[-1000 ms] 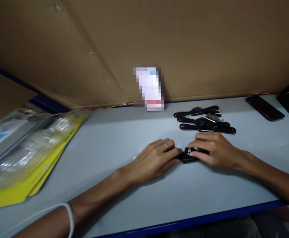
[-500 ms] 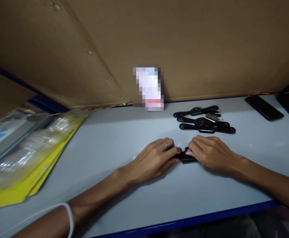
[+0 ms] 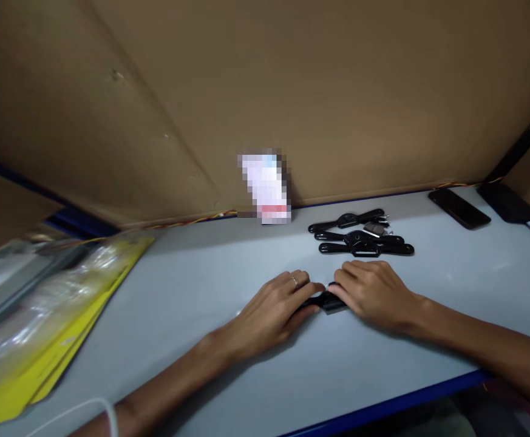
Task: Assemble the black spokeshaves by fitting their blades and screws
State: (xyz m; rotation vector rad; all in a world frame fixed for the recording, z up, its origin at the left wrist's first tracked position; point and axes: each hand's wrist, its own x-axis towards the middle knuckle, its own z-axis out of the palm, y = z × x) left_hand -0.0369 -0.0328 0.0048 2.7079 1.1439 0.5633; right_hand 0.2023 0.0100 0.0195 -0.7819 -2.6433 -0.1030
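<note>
A black spokeshave (image 3: 334,305) lies on the tabletop between my two hands. My left hand (image 3: 276,312) is closed round its left handle, with a ring on one finger. Curled over the middle and right side of the same tool is my right hand (image 3: 376,296), its thumb and fingers pressed at the centre and hiding most of the body. Just beyond them lie more black spokeshaves (image 3: 367,248), set side by side. Small grey metal pieces (image 3: 374,229) rest among these, too small to tell apart.
A blurred-out upright item (image 3: 267,188) leans on the cardboard wall (image 3: 337,91). A phone (image 3: 460,208) and a black object (image 3: 508,203) with a white cable sit at the back right. Plastic-wrapped yellow card packs (image 3: 64,346) cover the left. A blue edge (image 3: 383,405) runs along the front.
My right fingers have gone from pinching a small silver part at the spokeshave's middle to curling over it. My left hand keeps its grip. The camera view has shifted slightly.
</note>
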